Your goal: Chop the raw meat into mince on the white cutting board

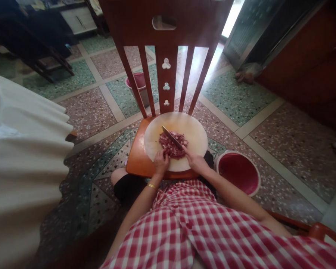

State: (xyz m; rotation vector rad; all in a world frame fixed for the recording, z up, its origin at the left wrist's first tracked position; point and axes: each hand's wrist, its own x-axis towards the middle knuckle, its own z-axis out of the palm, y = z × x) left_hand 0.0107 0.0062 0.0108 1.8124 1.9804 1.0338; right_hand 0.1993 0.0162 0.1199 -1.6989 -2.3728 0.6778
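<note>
A pile of chopped red meat (168, 149) lies in the middle of a round, pale cutting board (197, 132). My right hand (197, 163) is wrapped round the handle of a kitchen knife (171, 136). The blade slants up and left across the meat, its tip towards the board's far side. At the near left edge of the meat is my left hand (161, 163), its fingers curled and pressed together at the pile. The fingertips are partly hidden. The board rests on the seat of a wooden chair (140, 149).
The chair's slatted back (168, 22) rises behind the board. A bucket with a red inside (238, 173) stands at my right, and another bin (141, 84) behind the chair. Left is a table with a pale pleated cloth (28, 168). Bagged items (248, 73) lie by the door.
</note>
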